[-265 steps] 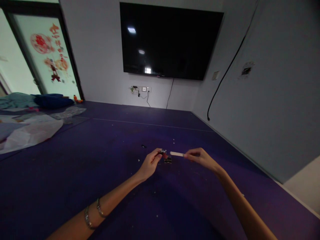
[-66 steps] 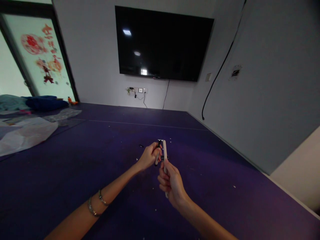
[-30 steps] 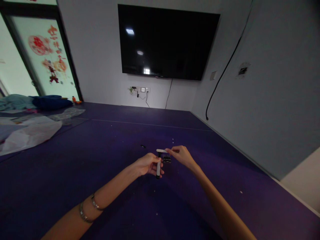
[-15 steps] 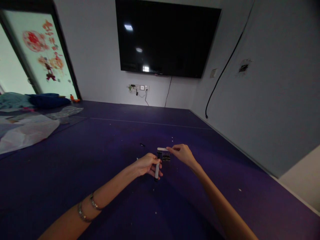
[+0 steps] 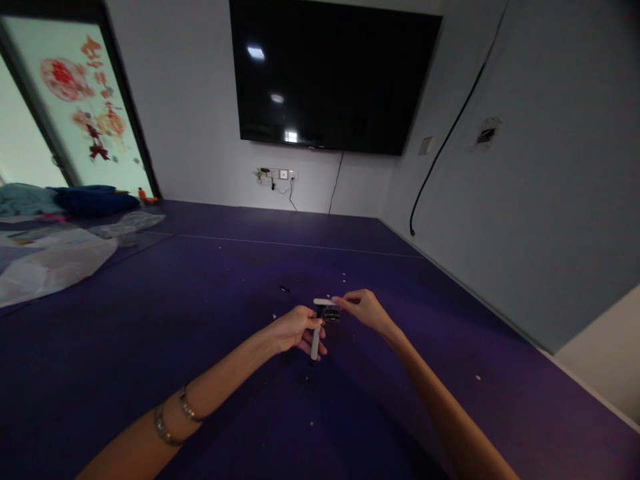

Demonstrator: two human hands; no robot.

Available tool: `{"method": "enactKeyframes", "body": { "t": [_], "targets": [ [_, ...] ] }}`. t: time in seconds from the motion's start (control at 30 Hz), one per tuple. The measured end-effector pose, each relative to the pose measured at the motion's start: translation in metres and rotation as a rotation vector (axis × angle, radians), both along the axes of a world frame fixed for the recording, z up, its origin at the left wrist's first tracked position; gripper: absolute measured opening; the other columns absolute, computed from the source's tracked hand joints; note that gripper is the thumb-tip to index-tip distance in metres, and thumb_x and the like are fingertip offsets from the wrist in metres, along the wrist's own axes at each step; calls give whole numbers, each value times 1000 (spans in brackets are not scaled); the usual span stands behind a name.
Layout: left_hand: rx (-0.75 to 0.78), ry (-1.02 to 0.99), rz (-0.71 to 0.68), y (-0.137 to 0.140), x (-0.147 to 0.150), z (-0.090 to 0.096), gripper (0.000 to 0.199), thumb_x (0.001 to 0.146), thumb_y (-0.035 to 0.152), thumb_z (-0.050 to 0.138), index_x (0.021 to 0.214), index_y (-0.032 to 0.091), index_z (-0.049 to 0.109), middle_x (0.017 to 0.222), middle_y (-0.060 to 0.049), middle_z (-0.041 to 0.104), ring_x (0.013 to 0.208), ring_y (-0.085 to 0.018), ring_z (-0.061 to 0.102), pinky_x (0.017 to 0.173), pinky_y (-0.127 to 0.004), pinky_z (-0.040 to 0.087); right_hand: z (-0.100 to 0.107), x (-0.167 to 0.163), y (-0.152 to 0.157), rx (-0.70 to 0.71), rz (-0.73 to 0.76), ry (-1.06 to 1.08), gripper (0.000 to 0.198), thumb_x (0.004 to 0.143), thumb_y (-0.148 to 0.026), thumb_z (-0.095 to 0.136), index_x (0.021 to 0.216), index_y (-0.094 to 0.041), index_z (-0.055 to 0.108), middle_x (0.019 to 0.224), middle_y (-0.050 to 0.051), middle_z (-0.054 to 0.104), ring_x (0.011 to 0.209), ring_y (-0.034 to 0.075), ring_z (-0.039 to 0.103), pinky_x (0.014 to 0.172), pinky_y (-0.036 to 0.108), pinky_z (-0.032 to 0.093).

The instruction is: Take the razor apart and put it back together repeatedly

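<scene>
My left hand (image 5: pixel 299 329) is closed round a slim grey-white rod with black ends (image 5: pixel 315 343), which points down and toward me; its exact kind is too small to tell. My right hand (image 5: pixel 364 309) pinches the right end of a short flat white stick (image 5: pixel 324 302). This stick lies crosswise at the rod's far end; whether the two touch, I cannot tell. Just below the stick and between my hands is a small dark box-like piece (image 5: pixel 333 314) with pale marks. What supports it is unclear.
A small black piece (image 5: pixel 284 289) and several white scraps lie on the purple floor (image 5: pixel 210 347). At the left are crumpled plastic sheeting (image 5: pixel 60 263) and dark blue cloth (image 5: pixel 95 200). A black cable (image 5: pixel 445 143) hangs at the right wall, and a television (image 5: pixel 335 73) hangs ahead.
The white stick in my right hand has dipped slightly toward the dark piece. Both hands hold nearly the same places, and the view has shifted a little.
</scene>
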State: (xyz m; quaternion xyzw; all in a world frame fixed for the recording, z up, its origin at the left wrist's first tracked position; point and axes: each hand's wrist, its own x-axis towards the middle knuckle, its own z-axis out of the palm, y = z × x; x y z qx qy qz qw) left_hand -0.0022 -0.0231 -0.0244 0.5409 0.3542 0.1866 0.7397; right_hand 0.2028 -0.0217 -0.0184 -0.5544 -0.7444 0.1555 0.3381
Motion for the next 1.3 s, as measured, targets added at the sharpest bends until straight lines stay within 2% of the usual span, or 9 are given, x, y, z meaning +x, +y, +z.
{"method": "enactKeyframes", "body": {
  "t": [0.13, 0.3, 0.43, 0.6, 0.77, 0.93, 1.07, 1.2, 1.3],
  "targets": [
    [-3, 14, 17, 0, 1, 2, 6, 85, 14, 38, 88, 12, 43, 68, -1, 55, 54, -19, 63, 58, -43, 50, -1, 2, 0, 24, -84, 4, 52, 76, -60, 45, 58, -15, 65, 49, -1, 48, 47, 9, 40, 47, 22, 27],
    [-3, 11, 39, -1, 1, 4, 5, 84, 14, 39, 87, 12, 43, 67, 0, 54, 54, -18, 63, 59, -41, 50, -1, 4, -1, -9, -12, 23, 52, 77, -58, 45, 58, -14, 65, 50, -1, 49, 48, 9, 41, 46, 22, 28],
    [-3, 2, 31, 0, 0, 2, 6, 83, 16, 42, 87, 12, 43, 67, -1, 54, 55, -18, 63, 60, -40, 51, -3, 6, 0, 24, -106, 14, 51, 75, -59, 47, 58, -14, 65, 50, 0, 50, 47, 10, 41, 46, 22, 27],
    [-11, -45, 40, 0, -1, 1, 8, 82, 16, 45, 88, 12, 43, 69, -1, 55, 56, -20, 63, 60, -44, 50, -4, 7, 0, -25, -8, 44, 50, 77, -57, 46, 58, -14, 65, 49, -1, 48, 47, 9, 39, 46, 22, 26],
    [-21, -40, 55, 1, 0, 3, 5, 83, 14, 41, 87, 11, 43, 69, -2, 55, 55, -20, 63, 60, -44, 50, -2, 10, -1, -7, -100, 58, 50, 76, -58, 48, 59, -14, 65, 50, 0, 49, 47, 9, 40, 46, 22, 27],
    [-17, -68, 33, 1, -1, 1, 7, 82, 17, 44, 88, 13, 43, 70, -2, 55, 56, -19, 63, 61, -44, 50, -1, 9, -2, -35, -14, 54, 51, 76, -58, 46, 60, -13, 65, 49, -1, 48, 47, 9, 40, 45, 22, 26],
    [2, -82, -3, -1, -1, 2, 13, 81, 22, 49, 88, 14, 42, 71, -1, 54, 57, -20, 63, 60, -43, 50, -3, 14, 0, -10, -120, 27, 52, 75, -59, 47, 60, -14, 66, 49, 0, 49, 47, 9, 40, 45, 22, 26],
    [128, -80, -17, -5, 0, 6, 7, 83, 19, 42, 89, 15, 42, 74, -2, 54, 60, -18, 62, 59, -40, 50, 7, 22, -2, -16, -139, 40, 52, 75, -59, 47, 60, -13, 66, 48, -1, 47, 46, 9, 38, 45, 22, 26],
    [408, -75, 57, -4, 2, 7, 8, 83, 13, 39, 88, 15, 45, 75, -2, 54, 67, -15, 59, 68, -34, 48, 26, 21, -12, -20, -103, 70, 53, 75, -59, 46, 61, -13, 65, 49, -1, 44, 47, 9, 37, 45, 22, 25]
  ]
}}
